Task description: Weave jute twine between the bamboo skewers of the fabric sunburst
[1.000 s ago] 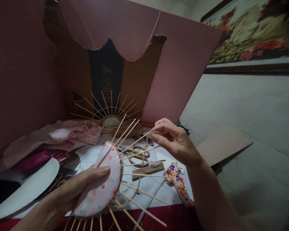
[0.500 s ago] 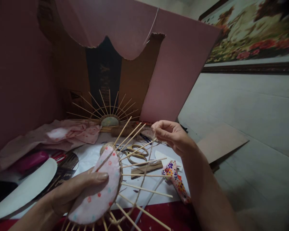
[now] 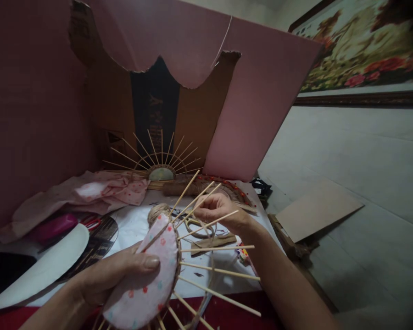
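My left hand (image 3: 120,272) grips a half-round piece (image 3: 154,275) covered in pale pink dotted fabric, thumb flat on its face. Thin wooden sticks (image 3: 223,271) fan out from its curved edge. Behind the upper sticks is my right hand (image 3: 218,211), its fingers pinched together on twine (image 3: 212,263) that runs down across the lower sticks. The sticks partly hide the fingertips. Scissors with gold handles (image 3: 201,230) lie just below this hand. A ball of twine (image 3: 158,214) sits behind the half-round piece's top.
A similar sunburst of sticks (image 3: 161,173) stands at the back against the cut cardboard box (image 3: 196,105). Pink fabric (image 3: 124,185), a white half-disc (image 3: 51,263) and a magenta item (image 3: 60,224) lie left. A brown strip (image 3: 213,244) and a flower-patterned object (image 3: 241,253) lie right.
My right hand has moved left and down, from beyond the stick tips to behind the upper sticks, bringing the twine along. My left hand still holds the half-round piece.
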The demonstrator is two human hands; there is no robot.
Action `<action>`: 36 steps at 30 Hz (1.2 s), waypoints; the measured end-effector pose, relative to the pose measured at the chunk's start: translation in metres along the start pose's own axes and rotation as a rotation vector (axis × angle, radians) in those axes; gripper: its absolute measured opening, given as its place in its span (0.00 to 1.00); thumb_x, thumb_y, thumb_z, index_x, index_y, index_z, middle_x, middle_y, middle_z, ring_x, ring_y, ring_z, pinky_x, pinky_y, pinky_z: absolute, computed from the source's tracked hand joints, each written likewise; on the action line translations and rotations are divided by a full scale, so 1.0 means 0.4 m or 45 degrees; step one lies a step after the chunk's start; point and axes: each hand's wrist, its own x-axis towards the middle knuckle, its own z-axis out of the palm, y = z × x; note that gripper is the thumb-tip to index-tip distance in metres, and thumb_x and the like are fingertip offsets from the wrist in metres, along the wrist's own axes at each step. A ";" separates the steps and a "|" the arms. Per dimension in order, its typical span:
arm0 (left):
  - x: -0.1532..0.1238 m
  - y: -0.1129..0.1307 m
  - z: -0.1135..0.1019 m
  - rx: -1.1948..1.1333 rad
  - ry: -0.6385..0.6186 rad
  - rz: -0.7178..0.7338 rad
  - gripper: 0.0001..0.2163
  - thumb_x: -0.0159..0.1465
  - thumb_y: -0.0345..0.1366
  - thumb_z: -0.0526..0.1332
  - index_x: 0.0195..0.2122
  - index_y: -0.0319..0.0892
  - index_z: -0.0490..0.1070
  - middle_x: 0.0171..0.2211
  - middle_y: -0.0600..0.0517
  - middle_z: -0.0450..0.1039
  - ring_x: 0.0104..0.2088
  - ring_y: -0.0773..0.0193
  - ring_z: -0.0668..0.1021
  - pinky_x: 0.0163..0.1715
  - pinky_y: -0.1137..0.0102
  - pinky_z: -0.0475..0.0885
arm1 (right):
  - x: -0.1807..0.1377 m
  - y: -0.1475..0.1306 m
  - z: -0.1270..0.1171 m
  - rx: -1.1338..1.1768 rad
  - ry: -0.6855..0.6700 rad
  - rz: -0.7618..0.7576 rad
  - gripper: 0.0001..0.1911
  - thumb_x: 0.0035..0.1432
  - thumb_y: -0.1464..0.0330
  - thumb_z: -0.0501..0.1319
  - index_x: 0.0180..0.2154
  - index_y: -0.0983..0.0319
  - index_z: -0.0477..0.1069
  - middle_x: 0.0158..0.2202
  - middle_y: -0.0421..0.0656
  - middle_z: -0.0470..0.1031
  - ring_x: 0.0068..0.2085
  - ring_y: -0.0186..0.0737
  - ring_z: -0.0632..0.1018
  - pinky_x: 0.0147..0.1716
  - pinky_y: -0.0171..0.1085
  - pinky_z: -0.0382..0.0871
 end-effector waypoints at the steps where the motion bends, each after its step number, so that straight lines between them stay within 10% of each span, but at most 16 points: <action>1: 0.001 -0.002 -0.002 0.012 -0.016 -0.001 0.21 0.41 0.40 0.74 0.35 0.36 0.77 0.27 0.46 0.79 0.24 0.61 0.78 0.24 0.72 0.73 | -0.001 -0.001 -0.006 -0.014 0.040 -0.014 0.17 0.45 0.58 0.70 0.25 0.66 0.71 0.20 0.35 0.64 0.21 0.27 0.60 0.20 0.30 0.50; 16: 0.004 -0.006 0.005 0.106 0.065 0.003 0.20 0.43 0.42 0.72 0.36 0.40 0.73 0.26 0.50 0.78 0.23 0.64 0.76 0.22 0.73 0.68 | -0.054 -0.076 -0.061 0.244 0.175 -0.127 0.18 0.51 0.57 0.66 0.24 0.65 0.67 0.21 0.36 0.61 0.20 0.26 0.56 0.17 0.29 0.40; 26: 0.009 -0.002 0.009 0.085 0.120 0.026 0.20 0.45 0.41 0.71 0.38 0.39 0.73 0.26 0.47 0.79 0.24 0.62 0.78 0.23 0.73 0.70 | -0.072 -0.087 -0.052 -0.575 0.564 -0.687 0.07 0.52 0.65 0.67 0.27 0.62 0.75 0.27 0.40 0.68 0.29 0.32 0.67 0.27 0.34 0.59; 36: 0.006 0.010 0.015 0.150 0.222 0.020 0.17 0.47 0.44 0.71 0.32 0.38 0.73 0.25 0.46 0.79 0.23 0.62 0.78 0.22 0.74 0.71 | -0.113 -0.109 0.001 -0.883 0.193 -0.672 0.05 0.55 0.68 0.65 0.30 0.62 0.78 0.27 0.40 0.68 0.28 0.33 0.69 0.27 0.35 0.62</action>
